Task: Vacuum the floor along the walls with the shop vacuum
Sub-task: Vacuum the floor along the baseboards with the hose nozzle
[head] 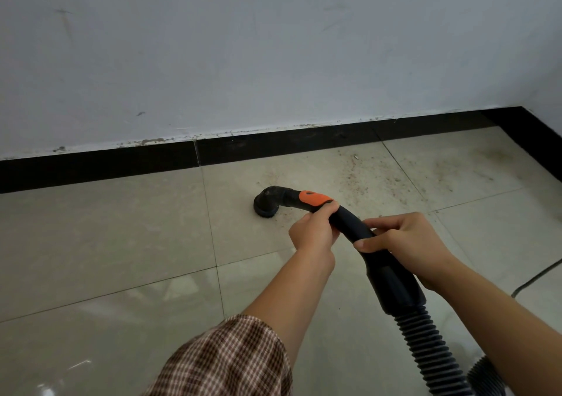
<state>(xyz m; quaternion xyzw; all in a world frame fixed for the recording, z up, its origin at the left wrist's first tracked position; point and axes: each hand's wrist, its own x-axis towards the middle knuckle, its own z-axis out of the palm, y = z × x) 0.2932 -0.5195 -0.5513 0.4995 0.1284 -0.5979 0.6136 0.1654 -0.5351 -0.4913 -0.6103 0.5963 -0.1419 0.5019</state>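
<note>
A scuffed white wall (273, 45) is recorded across the upper half, with a pale tiled floor (91, 243) below it and a black skirting (100, 167) along the join. The far right corner is cut off by the frame edge.

A ribbed black hose (425, 350) is seen rising from the lower right; its lower end is cut off at the bottom edge, and a second loop there is only partly visible. A checked sleeve (231, 359) is noted on the left forearm.

The curved handle tube (349, 222) is held with its long axis running from lower right up and left toward the wall. The grip of the left hand (313, 231) is closed round the tube just behind an orange patch (313, 198). The grip of the right hand (404, 240) is closed round it further back, and the tube is partly hidden by both hands.

The round brush nozzle (267, 204) is pointed down, its bristles on the tile, near the skirting but apart from it.

Reddish grit (355, 176) is scattered to the nozzle's right. A thin cable (535, 278) is cut off at the right edge.
</note>
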